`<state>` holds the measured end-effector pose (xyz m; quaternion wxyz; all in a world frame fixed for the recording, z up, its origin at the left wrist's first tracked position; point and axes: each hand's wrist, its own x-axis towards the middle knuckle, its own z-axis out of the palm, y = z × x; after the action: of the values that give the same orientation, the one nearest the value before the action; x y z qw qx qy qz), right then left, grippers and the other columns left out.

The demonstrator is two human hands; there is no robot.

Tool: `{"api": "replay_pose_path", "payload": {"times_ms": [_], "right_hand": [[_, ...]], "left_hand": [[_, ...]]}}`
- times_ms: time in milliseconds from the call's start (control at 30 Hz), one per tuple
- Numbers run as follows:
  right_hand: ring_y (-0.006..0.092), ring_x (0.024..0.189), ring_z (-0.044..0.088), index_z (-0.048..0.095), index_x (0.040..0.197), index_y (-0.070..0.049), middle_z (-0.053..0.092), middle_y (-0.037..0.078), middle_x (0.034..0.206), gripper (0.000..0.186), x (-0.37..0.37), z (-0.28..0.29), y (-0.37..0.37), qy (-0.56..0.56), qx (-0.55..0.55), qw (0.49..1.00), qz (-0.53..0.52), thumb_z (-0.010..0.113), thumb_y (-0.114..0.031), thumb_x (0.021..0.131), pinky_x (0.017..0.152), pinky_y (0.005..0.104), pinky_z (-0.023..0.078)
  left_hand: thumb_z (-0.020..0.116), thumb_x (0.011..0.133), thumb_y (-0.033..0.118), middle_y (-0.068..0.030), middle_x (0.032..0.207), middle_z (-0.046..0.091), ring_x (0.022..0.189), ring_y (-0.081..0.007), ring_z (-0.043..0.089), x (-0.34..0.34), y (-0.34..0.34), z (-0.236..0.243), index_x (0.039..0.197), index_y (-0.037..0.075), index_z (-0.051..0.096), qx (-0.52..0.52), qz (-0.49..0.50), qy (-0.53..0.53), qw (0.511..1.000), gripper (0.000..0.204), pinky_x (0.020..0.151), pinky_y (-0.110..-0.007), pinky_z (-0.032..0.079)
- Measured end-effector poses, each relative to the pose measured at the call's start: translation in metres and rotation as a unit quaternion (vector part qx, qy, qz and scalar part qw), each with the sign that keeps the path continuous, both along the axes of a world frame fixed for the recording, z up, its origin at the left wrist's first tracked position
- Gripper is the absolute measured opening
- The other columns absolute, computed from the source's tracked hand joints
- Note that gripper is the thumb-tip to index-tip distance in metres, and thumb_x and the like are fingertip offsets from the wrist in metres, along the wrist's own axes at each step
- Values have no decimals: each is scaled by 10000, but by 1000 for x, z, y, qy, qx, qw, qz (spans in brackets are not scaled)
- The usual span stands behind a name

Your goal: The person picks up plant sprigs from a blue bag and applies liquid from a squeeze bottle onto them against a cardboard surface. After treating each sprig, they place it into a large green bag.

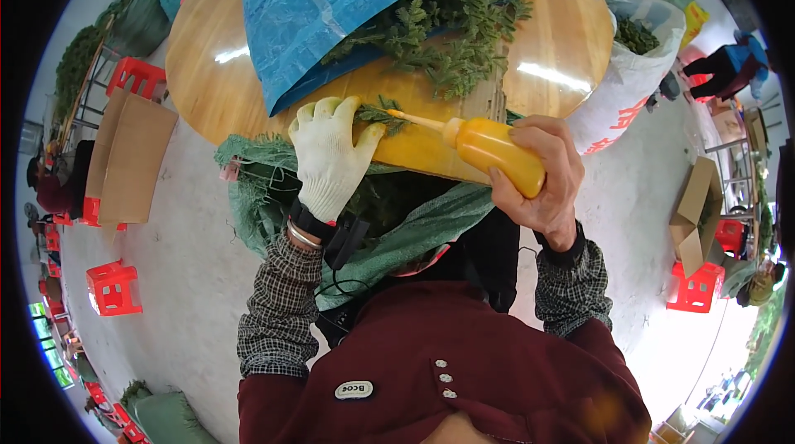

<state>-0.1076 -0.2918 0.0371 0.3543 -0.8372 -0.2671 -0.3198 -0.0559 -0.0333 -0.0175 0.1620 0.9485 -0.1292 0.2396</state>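
My left hand [333, 150], in a white knit glove, pinches a small green needle-leaf sprig [379, 115] between thumb and fingers. Wrapped in my bare right hand [551, 175] is a yellow squeeze bottle [489, 150], tilted with its long thin nozzle pointing left. The nozzle's tip reaches the sprig; whether it touches cannot be made out. Both hands are over a sheet of cardboard [431, 152] at the near edge of a round wooden table [207, 63]. Beyond them, more green branches [451, 30] spill out of a blue plastic bag [302, 17].
A green mesh sack [252, 195] with dark contents lies open below my hands, at my lap. A white woven sack [642, 71] of greenery stands right of the table. Cardboard boxes [132, 158] and red plastic stools [114, 288] stand around, and other people are farther off.
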Motion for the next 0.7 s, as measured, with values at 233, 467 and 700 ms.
{"api": "replay_pose_path", "payload": {"times_ms": [233,467,700], "right_hand": [[289,808,652,572,1064,-21,613,185,974,440,8,1,-1,16,-31,999,20,748,-65,663,691,345,545],[292,809,657,574,1061,-24,615,185,984,434,0,-2,-13,22,-27,999,2,747,-71,666,686,340,548],[299,814,657,575,1053,-31,618,194,988,427,-2,-5,-18,16,-29,999,1,756,-96,671,688,346,548]], "left_hand": [[759,758,290,-104,1054,630,1022,-315,549,0,3,0,1081,55,664,-2,-15,6,1000,411,884,-457,419],[759,759,293,-98,1069,625,1044,-308,541,0,6,2,1083,62,663,1,-10,27,1000,410,903,-453,405],[736,781,285,-109,1127,618,1100,-322,523,0,-6,8,1134,62,663,-22,-35,21,999,424,942,-453,398]]}}
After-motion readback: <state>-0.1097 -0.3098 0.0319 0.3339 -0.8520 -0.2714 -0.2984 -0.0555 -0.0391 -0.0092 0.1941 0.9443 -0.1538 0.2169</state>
